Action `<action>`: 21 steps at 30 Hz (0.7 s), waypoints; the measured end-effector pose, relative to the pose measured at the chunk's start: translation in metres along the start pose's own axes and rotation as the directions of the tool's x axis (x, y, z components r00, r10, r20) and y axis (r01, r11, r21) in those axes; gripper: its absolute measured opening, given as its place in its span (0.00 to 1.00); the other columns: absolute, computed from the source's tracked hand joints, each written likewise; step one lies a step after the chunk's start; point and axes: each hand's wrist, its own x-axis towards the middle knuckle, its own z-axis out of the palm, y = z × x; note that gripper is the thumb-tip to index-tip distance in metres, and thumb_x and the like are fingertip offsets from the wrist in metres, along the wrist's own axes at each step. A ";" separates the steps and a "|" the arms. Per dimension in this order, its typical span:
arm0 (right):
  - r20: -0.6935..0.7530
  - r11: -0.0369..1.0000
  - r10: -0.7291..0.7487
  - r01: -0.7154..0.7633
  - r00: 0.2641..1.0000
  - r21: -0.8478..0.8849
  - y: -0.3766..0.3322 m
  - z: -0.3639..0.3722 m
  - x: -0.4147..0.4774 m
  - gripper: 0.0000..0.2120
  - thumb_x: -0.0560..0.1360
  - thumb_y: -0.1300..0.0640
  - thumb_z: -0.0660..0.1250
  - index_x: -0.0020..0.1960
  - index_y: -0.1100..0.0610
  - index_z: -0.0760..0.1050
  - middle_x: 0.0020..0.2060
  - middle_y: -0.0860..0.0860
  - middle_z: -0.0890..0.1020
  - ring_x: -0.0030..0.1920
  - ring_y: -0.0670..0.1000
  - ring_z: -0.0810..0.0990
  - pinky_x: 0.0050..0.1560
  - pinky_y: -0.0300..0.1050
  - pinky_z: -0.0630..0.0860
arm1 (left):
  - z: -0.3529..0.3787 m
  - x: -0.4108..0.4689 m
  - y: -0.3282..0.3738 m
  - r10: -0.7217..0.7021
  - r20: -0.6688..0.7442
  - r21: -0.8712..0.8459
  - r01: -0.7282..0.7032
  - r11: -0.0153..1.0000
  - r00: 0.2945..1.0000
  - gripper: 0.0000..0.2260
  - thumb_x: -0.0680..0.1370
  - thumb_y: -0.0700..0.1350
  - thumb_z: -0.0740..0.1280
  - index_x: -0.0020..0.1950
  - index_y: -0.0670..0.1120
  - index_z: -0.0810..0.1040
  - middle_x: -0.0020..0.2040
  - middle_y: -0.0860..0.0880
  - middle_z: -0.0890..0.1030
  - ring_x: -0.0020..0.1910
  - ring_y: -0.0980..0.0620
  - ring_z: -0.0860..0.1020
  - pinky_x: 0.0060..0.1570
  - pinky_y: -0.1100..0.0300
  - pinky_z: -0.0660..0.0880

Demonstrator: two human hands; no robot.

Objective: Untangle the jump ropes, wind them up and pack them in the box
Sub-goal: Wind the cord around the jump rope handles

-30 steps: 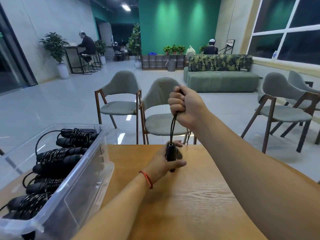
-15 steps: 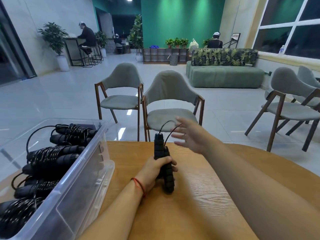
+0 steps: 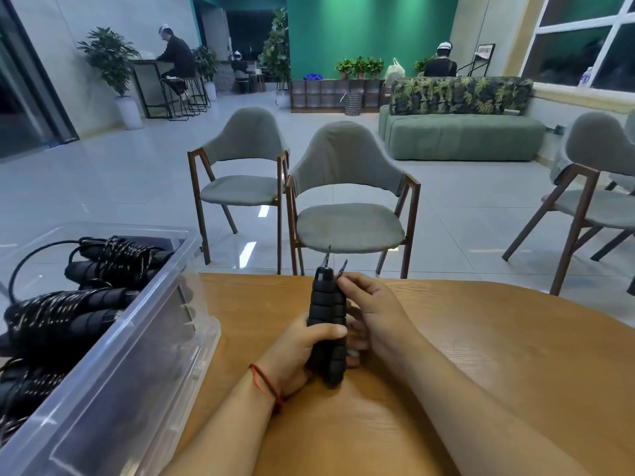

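Your right hand (image 3: 374,321) has closed in from the right; its fingers (image 3: 357,284) now pinch the cord (image 3: 342,267) at the top of the handles (image 3: 326,314). Your left hand (image 3: 302,352) grips both handles, long axis pointing away over the tabletop (image 3: 481,338); the box (image 3: 137,338) lies left.

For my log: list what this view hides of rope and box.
Head view:
- Black rope cord: only blurred stubs above the black foam handles; rest unseen.
- Right hand: fingertips hidden behind those handles, grip unclear.
- Clear plastic box: cut by left and bottom edges; wound ropes uncountable.
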 end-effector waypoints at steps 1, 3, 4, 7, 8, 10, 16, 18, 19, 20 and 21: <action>-0.030 0.997 -0.011 0.013 0.999 0.071 0.001 0.001 0.001 0.10 0.82 0.53 0.71 0.59 0.58 0.83 0.48 0.56 0.85 0.36 0.48 0.83 0.26 0.40 0.73 | 0.000 0.000 0.001 -0.014 0.033 0.003 0.014 1.000 0.999 0.26 0.77 0.39 0.73 0.74 0.37 0.71 0.61 0.32 0.80 0.58 0.32 0.81 0.62 0.31 0.76; -0.087 0.986 -0.040 0.053 0.995 0.156 0.004 0.002 0.004 0.13 0.80 0.51 0.72 0.59 0.59 0.84 0.50 0.56 0.85 0.42 0.53 0.83 0.37 0.48 0.78 | -0.002 -0.003 0.003 -0.040 0.094 0.001 0.040 0.999 0.995 0.26 0.78 0.39 0.72 0.75 0.39 0.71 0.59 0.35 0.80 0.59 0.33 0.81 0.62 0.30 0.77; -0.105 0.983 -0.056 0.073 0.993 0.169 0.005 0.002 0.007 0.14 0.79 0.51 0.73 0.59 0.59 0.84 0.51 0.56 0.85 0.45 0.55 0.83 0.41 0.51 0.78 | -0.002 -0.004 0.004 -0.059 0.118 -0.009 0.060 0.998 0.991 0.26 0.78 0.39 0.72 0.76 0.40 0.70 0.57 0.37 0.80 0.56 0.36 0.81 0.58 0.32 0.79; -0.085 0.993 -0.111 0.114 0.990 0.036 0.004 -0.003 0.011 0.11 0.80 0.51 0.73 0.58 0.55 0.85 0.52 0.53 0.87 0.51 0.53 0.85 0.48 0.52 0.82 | 0.000 -0.007 0.008 -0.086 0.139 -0.034 0.091 0.995 0.987 0.23 0.78 0.38 0.70 0.72 0.39 0.70 0.48 0.43 0.77 0.46 0.46 0.79 0.39 0.48 0.82; -0.088 0.983 -0.164 0.155 0.983 -0.098 0.005 -0.007 0.012 0.09 0.81 0.50 0.73 0.57 0.53 0.86 0.52 0.51 0.87 0.54 0.52 0.86 0.51 0.52 0.83 | 0.001 -0.007 0.007 -0.093 0.120 -0.032 0.097 0.995 0.988 0.22 0.78 0.39 0.70 0.71 0.40 0.70 0.46 0.44 0.75 0.43 0.48 0.77 0.33 0.53 0.79; -0.140 0.863 -0.347 0.256 0.927 -0.436 0.008 -0.017 0.012 0.09 0.80 0.46 0.73 0.56 0.50 0.83 0.51 0.46 0.86 0.54 0.47 0.84 0.54 0.48 0.83 | 0.002 -0.006 0.008 -0.117 0.089 -0.032 0.120 0.992 0.989 0.20 0.77 0.40 0.70 0.67 0.42 0.71 0.42 0.46 0.73 0.38 0.50 0.73 0.27 0.59 0.72; 0.216 0.510 -0.609 0.585 0.763 -0.631 0.004 -0.035 0.009 0.17 0.87 0.52 0.56 0.67 0.51 0.80 0.66 0.42 0.80 0.73 0.50 0.74 0.78 0.53 0.64 | 0.002 -0.013 0.011 -0.230 0.287 0.137 0.198 0.971 0.930 0.11 0.80 0.46 0.69 0.59 0.44 0.71 0.39 0.46 0.70 0.32 0.52 0.71 0.25 0.60 0.69; 0.217 0.635 -0.513 0.538 0.830 -0.554 0.006 -0.036 0.008 0.21 0.88 0.48 0.51 0.56 0.53 0.82 0.51 0.44 0.84 0.57 0.50 0.81 0.69 0.61 0.72 | 0.003 -0.014 0.010 -0.225 0.303 0.151 0.187 0.971 0.926 0.13 0.81 0.48 0.70 0.60 0.44 0.71 0.39 0.46 0.71 0.32 0.51 0.71 0.28 0.58 0.73; 0.181 0.703 -0.476 0.496 0.860 -0.509 0.009 -0.037 0.008 0.24 0.88 0.45 0.50 0.51 0.56 0.80 0.44 0.48 0.82 0.48 0.51 0.80 0.60 0.64 0.75 | 0.002 -0.014 0.009 -0.192 0.286 0.132 0.160 0.978 0.939 0.14 0.80 0.49 0.70 0.60 0.44 0.72 0.39 0.45 0.71 0.33 0.50 0.72 0.31 0.56 0.75; 0.144 0.746 -0.443 0.453 0.885 -0.488 0.012 -0.037 0.010 0.26 0.88 0.43 0.49 0.48 0.57 0.78 0.39 0.51 0.80 0.42 0.53 0.77 0.51 0.64 0.76 | 0.002 -0.013 0.007 -0.135 0.260 0.109 0.110 0.988 0.956 0.14 0.80 0.48 0.71 0.60 0.43 0.73 0.40 0.44 0.72 0.35 0.49 0.74 0.35 0.55 0.77; 0.113 0.765 -0.415 0.413 0.903 -0.495 0.017 -0.037 0.011 0.26 0.88 0.43 0.49 0.47 0.58 0.76 0.37 0.52 0.77 0.39 0.53 0.74 0.45 0.61 0.74 | 0.002 -0.012 0.006 -0.065 0.224 0.100 0.043 0.994 0.973 0.13 0.80 0.48 0.71 0.59 0.42 0.74 0.42 0.43 0.73 0.37 0.48 0.75 0.39 0.53 0.78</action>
